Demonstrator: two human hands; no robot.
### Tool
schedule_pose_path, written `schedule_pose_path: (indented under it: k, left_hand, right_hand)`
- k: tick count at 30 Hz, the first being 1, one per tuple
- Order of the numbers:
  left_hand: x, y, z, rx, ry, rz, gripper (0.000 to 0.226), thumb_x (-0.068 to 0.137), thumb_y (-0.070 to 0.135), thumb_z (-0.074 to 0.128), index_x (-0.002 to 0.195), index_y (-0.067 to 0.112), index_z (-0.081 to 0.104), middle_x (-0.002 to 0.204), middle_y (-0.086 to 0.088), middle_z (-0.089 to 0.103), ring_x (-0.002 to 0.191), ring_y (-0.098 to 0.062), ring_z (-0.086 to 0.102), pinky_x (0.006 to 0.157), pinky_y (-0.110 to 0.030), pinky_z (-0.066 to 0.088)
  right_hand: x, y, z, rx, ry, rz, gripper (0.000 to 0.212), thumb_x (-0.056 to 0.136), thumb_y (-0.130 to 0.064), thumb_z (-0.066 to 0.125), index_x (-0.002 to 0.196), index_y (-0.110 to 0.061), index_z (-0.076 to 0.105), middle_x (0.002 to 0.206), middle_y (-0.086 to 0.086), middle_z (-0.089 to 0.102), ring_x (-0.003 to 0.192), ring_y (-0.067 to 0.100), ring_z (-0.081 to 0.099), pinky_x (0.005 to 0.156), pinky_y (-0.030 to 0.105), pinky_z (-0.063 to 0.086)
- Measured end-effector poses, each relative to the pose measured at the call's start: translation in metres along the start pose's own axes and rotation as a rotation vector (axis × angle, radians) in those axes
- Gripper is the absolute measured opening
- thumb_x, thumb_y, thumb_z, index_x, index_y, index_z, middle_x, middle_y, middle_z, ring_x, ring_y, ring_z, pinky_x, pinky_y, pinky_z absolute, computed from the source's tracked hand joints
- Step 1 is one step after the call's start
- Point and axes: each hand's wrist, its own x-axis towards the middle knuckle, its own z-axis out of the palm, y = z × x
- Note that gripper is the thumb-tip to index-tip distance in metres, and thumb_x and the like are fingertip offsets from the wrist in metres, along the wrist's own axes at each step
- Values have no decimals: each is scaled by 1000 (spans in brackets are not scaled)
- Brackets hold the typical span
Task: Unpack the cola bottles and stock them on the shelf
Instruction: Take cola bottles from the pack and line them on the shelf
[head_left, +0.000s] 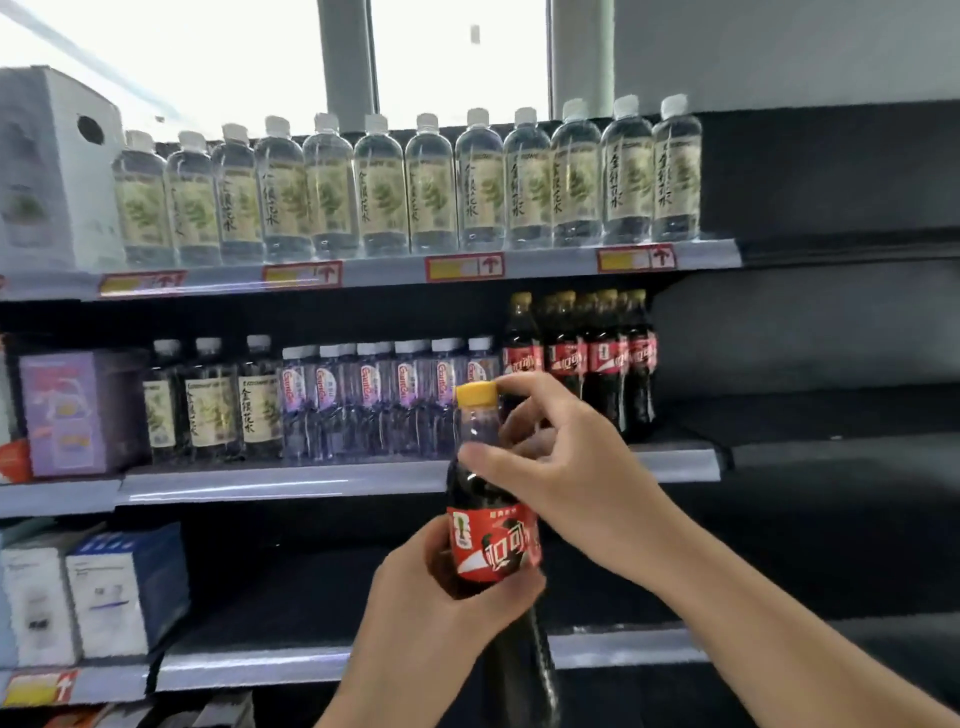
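A dark cola bottle (491, 545) with a yellow cap and red label stands upright in front of the shelves, held in both hands. My left hand (436, 608) grips its lower body around the label. My right hand (550, 467) pinches the neck just below the cap, one finger reaching up to the cap. Several cola bottles (587, 358) with yellow caps stand on the middle shelf (291, 480), at the right end of its row, behind and above my right hand.
The top shelf (384, 270) carries a long row of clear bottles with green labels. The middle shelf holds a purple box (67, 410), dark-label bottles and clear water bottles (374, 400). White and blue boxes (98, 592) sit on the lower shelf. A dark shelving unit stands to the right.
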Motion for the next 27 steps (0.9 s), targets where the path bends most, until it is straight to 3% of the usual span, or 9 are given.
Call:
schedule_pose_path:
  k: [2,5,9,12,14,17,20,27]
  left_hand:
    - [15,1,21,-29,21,3,36,66,24,91,98,33,76,89,11,80,83,-4,76,84,-29,58]
    - [34,3,49,-53,12,24,40,68,9,90,94,35,76,85,12,80,80,-2,76,79,-24,54]
    - [56,3,82,-61,-79,40,46,72,7,89,106,36,74,94,15,80,90,0,76,84,-21,53]
    - [67,4,97,-85,-153,49,64,67,29,92,121,44,62,107,20,78,100,-2,74,95,-28,54]
    - [71,1,100,-90,-94,40,69,63,41,90,124,46,59,112,22,76,98,-1,75,98,-33,55]
    - [71,-1,97,-97,10,49,44,76,44,83,117,44,68,112,20,76,89,-3,76,88,-30,59]
    - [71,-1,95,-132,24,76,45,74,53,80,115,37,71,108,24,76,85,-11,78,66,-20,59]
    - [76,-9,93,-80,98,138,70,47,60,74,109,28,76,103,20,78,73,-21,79,69,-26,61]
  right_hand:
    - [-8,22,-15,11,-116,101,55,81,-56,79,127,-53,49,108,-32,63,98,-6,67,81,19,58]
    - [-17,50,-33,58,-208,209,61,78,-53,83,128,-57,47,112,-35,67,100,-16,63,87,14,53]
    - [-18,75,-60,50,-119,247,57,74,-51,86,121,-54,53,112,-31,68,100,-14,64,91,19,53]
    - [-13,88,-86,19,-67,235,50,77,-55,83,118,-50,55,111,-33,67,99,-15,63,83,14,50]
    - [-3,99,-107,-14,-5,225,45,78,-58,80,116,-46,59,108,-31,69,96,-13,65,80,15,47]
    - [23,127,-142,-21,130,214,36,81,-51,80,110,-41,63,100,-24,73,89,-5,70,78,22,51]
    - [54,158,-169,-58,233,218,38,82,-46,82,112,-37,62,97,-17,75,86,-5,70,75,21,50]
    - [108,206,-201,-222,300,173,52,82,-53,81,122,-33,55,104,-15,70,91,1,67,73,25,51]
